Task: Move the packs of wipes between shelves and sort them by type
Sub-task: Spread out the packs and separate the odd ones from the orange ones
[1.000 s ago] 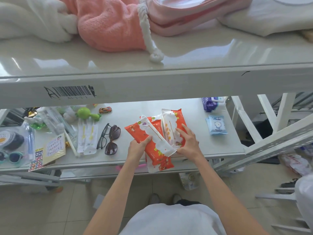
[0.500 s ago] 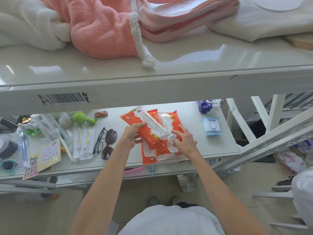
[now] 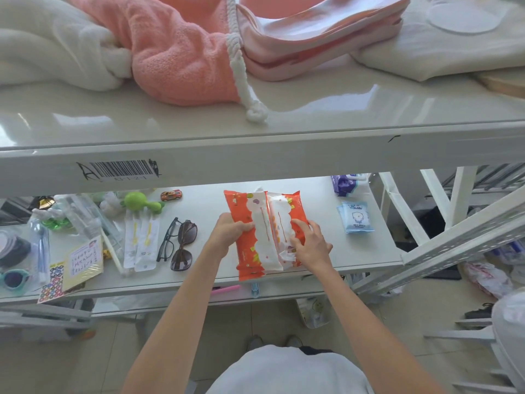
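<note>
Several orange-and-white packs of wipes (image 3: 257, 237) lie bunched side by side on the lower shelf (image 3: 355, 260), their long sides running front to back. My left hand (image 3: 227, 233) grips the left edge of the bunch, thumb on top. My right hand (image 3: 308, 241) presses on the right-hand orange pack (image 3: 295, 211) with spread fingers. A small blue pack of wet wipes (image 3: 356, 216) lies flat to the right of them. A purple pack of wipes (image 3: 342, 184) sits at the back right, partly hidden under the upper shelf.
Two pairs of glasses (image 3: 179, 243) lie left of the packs, then white sachets (image 3: 140, 240), a green toy (image 3: 139, 201), a toy car (image 3: 171, 195) and a sticker card (image 3: 82, 258). The upper shelf (image 3: 284, 143) holds pink and white towels (image 3: 176, 52). White rack struts (image 3: 454, 240) stand at the right.
The orange packs were fanned and tilted in my hands; now they lie straightened, side by side on the shelf. Both hands have shifted onto their outer edges.
</note>
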